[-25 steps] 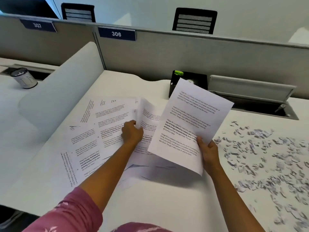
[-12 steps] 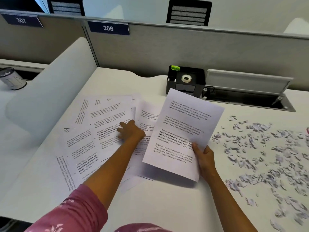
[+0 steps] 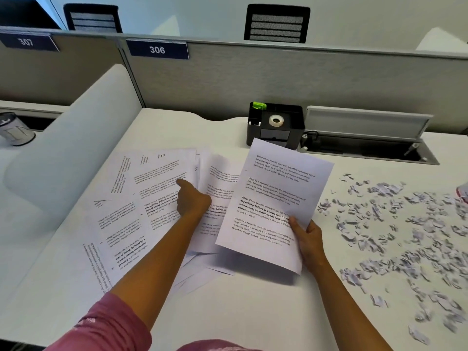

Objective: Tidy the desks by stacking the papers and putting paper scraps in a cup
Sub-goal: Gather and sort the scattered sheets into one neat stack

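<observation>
Two hands: the left hand (image 3: 193,202) and the right hand (image 3: 307,239). One sheet (image 3: 274,201) is held up. Many more sheets (image 3: 131,214) lie spread on the one desk (image 3: 253,307); I cannot count them. Scraps (image 3: 410,231) are too many to count. One cup (image 3: 15,129). One black box (image 3: 276,124). Two number signs (image 3: 157,49). Two chairs (image 3: 276,23).

bare desk (image 3: 248,307) near the front edge; loose papers (image 3: 141,214) left, paper scraps (image 3: 405,236) right

L hand (image 3: 193,201) forefinger out; R hand (image 3: 307,241) curled.
</observation>
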